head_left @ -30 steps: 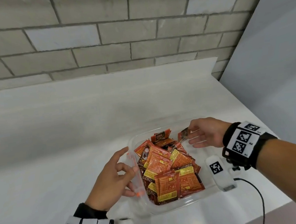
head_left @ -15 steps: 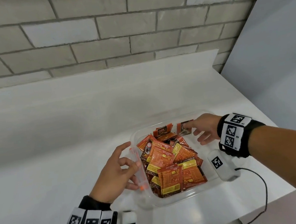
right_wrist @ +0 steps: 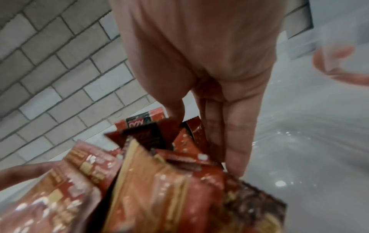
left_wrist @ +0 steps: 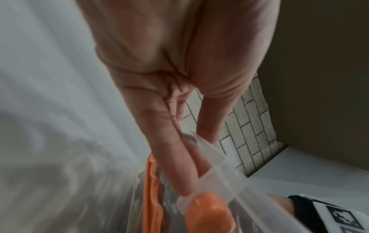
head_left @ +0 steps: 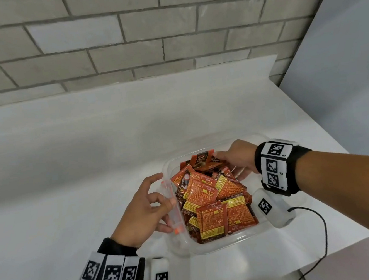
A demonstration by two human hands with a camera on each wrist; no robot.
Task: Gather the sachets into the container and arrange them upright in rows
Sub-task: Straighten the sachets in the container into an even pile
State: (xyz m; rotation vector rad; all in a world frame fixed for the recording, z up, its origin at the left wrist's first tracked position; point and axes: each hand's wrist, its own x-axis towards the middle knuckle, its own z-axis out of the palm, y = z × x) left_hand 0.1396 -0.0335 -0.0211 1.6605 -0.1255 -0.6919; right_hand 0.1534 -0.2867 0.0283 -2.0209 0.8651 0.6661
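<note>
A clear plastic container (head_left: 224, 247) with orange clips stands on the white counter, filled with red and orange sachets (head_left: 212, 221) lying loosely on one another. One dark "D2X" sachet (head_left: 201, 159) stands up at the far wall. My left hand (head_left: 150, 209) grips the container's left wall, thumb over the rim and fingers (left_wrist: 173, 165) outside by an orange clip (left_wrist: 151, 189). My right hand (head_left: 235, 157) reaches into the far right corner. Its thumb and straight fingers (right_wrist: 233, 141) pinch a few sachets (right_wrist: 191, 129) between them.
A grey brick wall (head_left: 146, 41) rises behind the counter (head_left: 68, 174). The counter's edge (head_left: 349, 243) runs close to the container's right and front. A black cable (head_left: 324, 234) trails from my right wrist over that edge. A grey panel (head_left: 342, 66) stands to the right.
My right hand has sunk from the far rim down into the container's far right corner with its sachets. The left hand keeps its hold on the left wall.
</note>
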